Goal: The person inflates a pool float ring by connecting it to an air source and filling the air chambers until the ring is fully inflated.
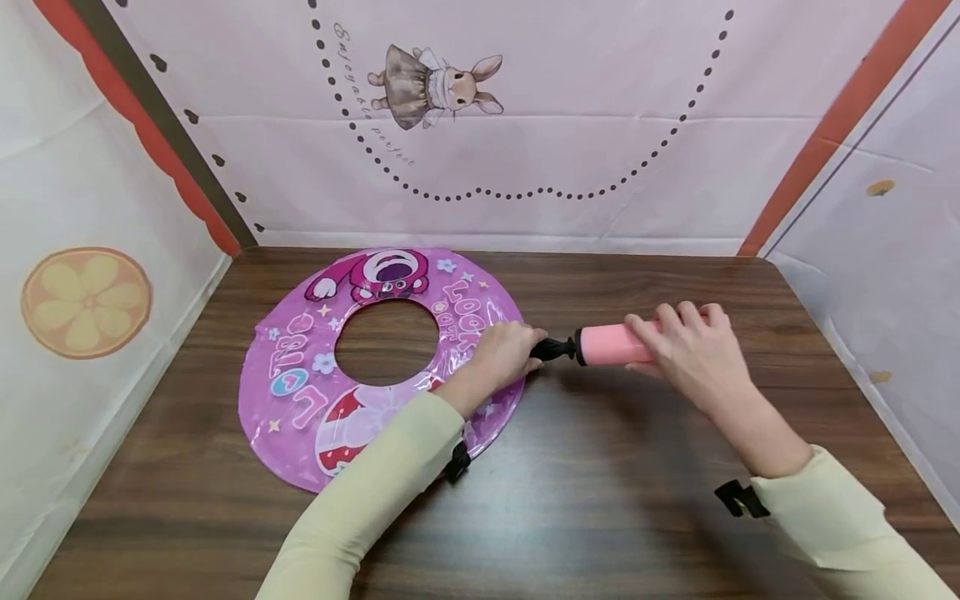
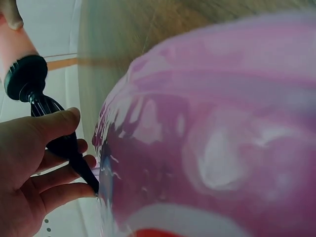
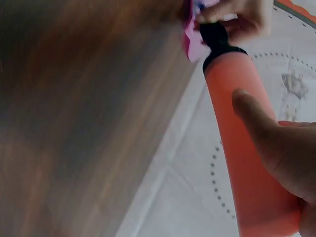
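Observation:
A purple swim ring with cartoon prints lies on the table, partly filled out. At its right edge my left hand holds the black nozzle of a hand pump between thumb and fingers. In the left wrist view the nozzle's narrow tip meets the ring's side; the exact joint is hidden. My right hand grips the pump's pink barrel, its thumb lying along the barrel in the right wrist view. The pump's far end is covered by that hand in the head view.
The dark wooden table reaches back to a pale cloth wall with a printed rabbit. Similar cloth walls stand at left and right. Black straps show at both wrists.

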The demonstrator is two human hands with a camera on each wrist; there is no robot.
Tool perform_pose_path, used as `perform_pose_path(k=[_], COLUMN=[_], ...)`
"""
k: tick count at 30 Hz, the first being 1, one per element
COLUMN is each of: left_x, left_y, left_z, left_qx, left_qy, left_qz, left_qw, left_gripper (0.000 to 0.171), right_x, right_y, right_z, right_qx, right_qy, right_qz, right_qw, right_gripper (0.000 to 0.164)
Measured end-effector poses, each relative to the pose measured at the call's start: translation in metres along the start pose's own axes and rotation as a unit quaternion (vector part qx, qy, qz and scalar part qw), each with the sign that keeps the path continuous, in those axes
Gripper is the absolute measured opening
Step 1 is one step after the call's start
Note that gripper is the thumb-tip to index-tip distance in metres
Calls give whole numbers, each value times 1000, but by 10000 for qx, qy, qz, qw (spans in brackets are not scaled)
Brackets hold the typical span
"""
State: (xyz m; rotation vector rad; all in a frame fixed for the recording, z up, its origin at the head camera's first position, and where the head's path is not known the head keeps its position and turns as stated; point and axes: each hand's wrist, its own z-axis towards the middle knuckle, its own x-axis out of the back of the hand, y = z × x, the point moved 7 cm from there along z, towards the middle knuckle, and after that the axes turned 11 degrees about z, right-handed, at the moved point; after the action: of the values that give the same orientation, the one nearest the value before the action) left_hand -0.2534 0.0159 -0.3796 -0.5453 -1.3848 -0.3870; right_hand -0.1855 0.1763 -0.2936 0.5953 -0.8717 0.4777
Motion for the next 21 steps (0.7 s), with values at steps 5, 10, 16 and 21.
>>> perform_pose_path(k=[5,10,16,21], left_x=[0,-4,-7,-6], left_y=[-3,-4,-7,-6], left_z=[-3,-4,-4,-3], left_qx=[7,-16,55,64], left_qy=[105,-12,-196,-198], left_qz=[-151,-136,-230,-314], left_qw=[9998,9999,9995,9993], left_gripper=[27,29,35,41], right_x=[-11,-10,6,38], right_y=[-9,-8,10,43], right_z=[2,-6,-18,-32], right_qx=[-131,-17,130,-125], right_qy=[-236,-447,-687,-540], right_qz=[-36,300,657,720], right_qw=[9996,9986,9954,9959], right_gripper=[66,63,62,45])
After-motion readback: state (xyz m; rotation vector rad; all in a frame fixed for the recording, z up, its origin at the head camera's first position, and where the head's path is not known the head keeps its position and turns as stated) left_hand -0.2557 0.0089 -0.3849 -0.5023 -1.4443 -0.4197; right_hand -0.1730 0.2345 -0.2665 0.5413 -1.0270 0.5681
